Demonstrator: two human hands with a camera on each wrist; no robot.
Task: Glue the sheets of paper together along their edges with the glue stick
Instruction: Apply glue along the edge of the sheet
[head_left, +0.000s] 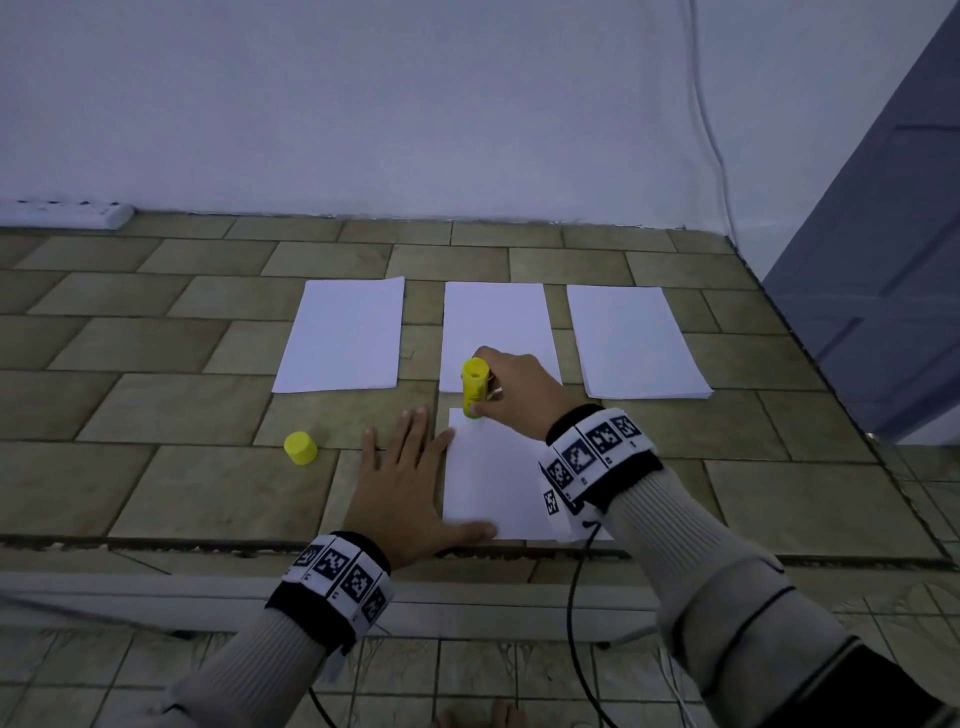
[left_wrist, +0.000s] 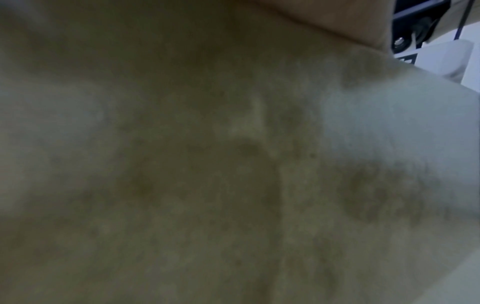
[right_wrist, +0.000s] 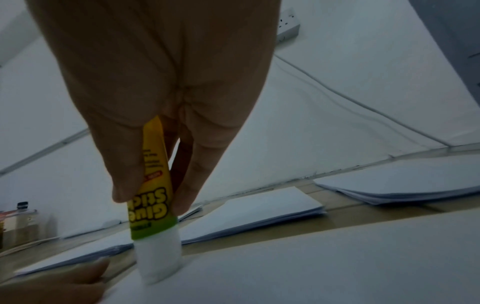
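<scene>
Glue stick (head_left: 474, 387) upright in right hand (head_left: 519, 392), fingers wrapped round barrel, white tip pressed on far left corner of near sheet (head_left: 493, 478). Left hand (head_left: 402, 478) flat, fingers straight, on floor (head_left: 182, 493) at sheet's left edge, thumb on near corner. Cap (head_left: 300, 448) off, on floor to left. Three stacks (head_left: 343, 338) beyond, apart.

Risks, as judged:
- tip at very corner: stroke may run off edge, smear floor
- long exposed glue: hard press or tilt could snap or crumble it
- light hold: sheet may drag, wrinkle
- cap off: glue dries
</scene>
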